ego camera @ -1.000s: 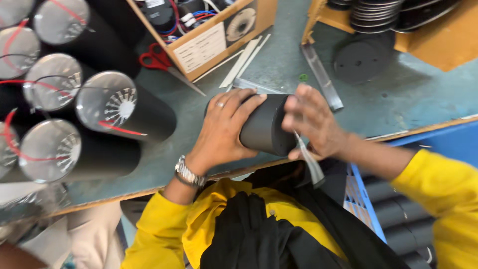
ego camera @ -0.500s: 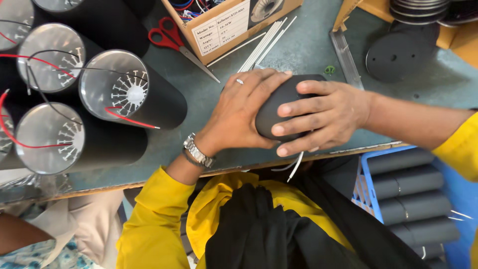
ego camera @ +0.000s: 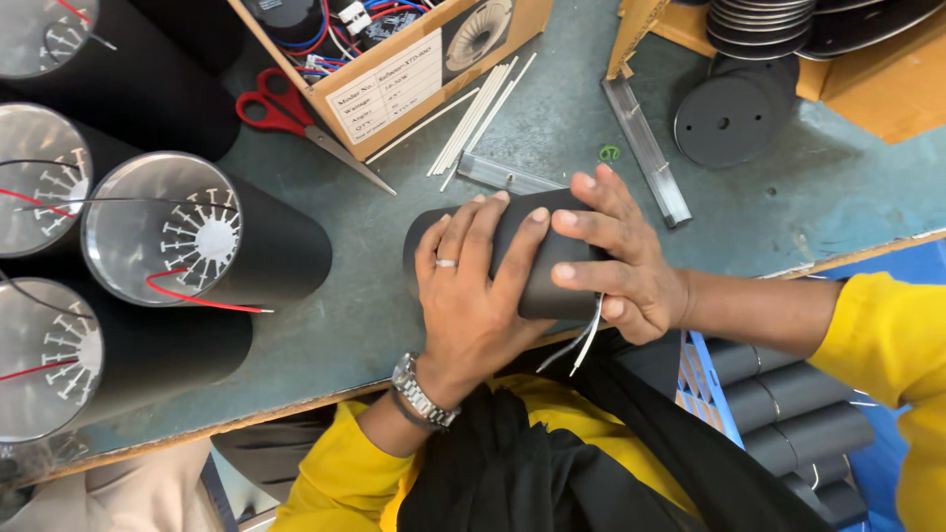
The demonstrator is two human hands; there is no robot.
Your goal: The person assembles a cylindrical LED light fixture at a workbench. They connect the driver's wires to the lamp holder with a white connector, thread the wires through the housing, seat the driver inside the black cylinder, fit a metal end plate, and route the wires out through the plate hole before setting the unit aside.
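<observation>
Both hands gripped the black cylinder (ego camera: 552,266) on the worktop (ego camera: 394,325): left hand (ego camera: 473,286) curled over it, right hand (ego camera: 616,261) clasping its end, white wires (ego camera: 581,345) trailing beneath the right hand. Seating it looked underway; steady pressure seemed next.

My head camera looks straight down, close over my own hands at the workbench (ego camera: 414,325) edge. It's the only view.
</observation>
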